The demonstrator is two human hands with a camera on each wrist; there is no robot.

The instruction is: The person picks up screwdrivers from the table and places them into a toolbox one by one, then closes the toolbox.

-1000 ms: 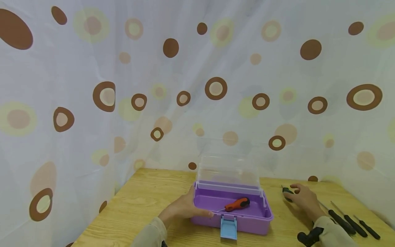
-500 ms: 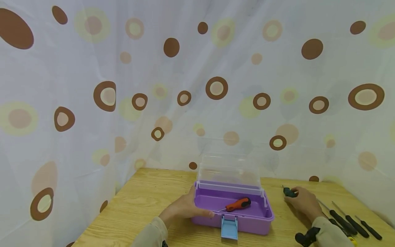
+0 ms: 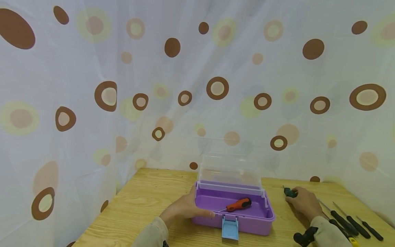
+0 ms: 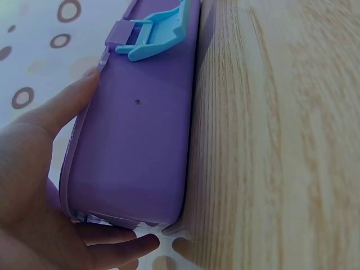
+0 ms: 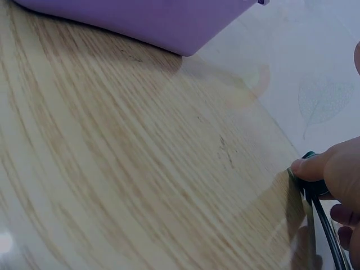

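Observation:
A purple toolbox (image 3: 243, 224) with a raised clear lid (image 3: 229, 168) and a light-blue latch (image 3: 230, 229) stands on the wooden table. Inside it lies a red-and-black screwdriver (image 3: 239, 204). My left hand (image 3: 185, 206) grips the box's left end. Its thumb (image 4: 73, 101) lies along the front rim, and the other fingers reach around the end wall. To the right of the box, my right hand (image 3: 305, 202) pinches a dark green screwdriver handle (image 3: 289, 192) between thumb and fingers, low over the table. The tip of this screwdriver points away from me.
Several black-handled screwdrivers (image 3: 358, 226) lie at the table's right side, beyond my right forearm. One with a yellow end (image 3: 353, 242) is partly behind the sleeve. A patterned white curtain (image 3: 197, 85) hangs close behind the table (image 3: 145, 192).
My right hand has lowered and its fingers have closed on the near part of the green screwdriver handle. The left hand and the toolbox hold their places.

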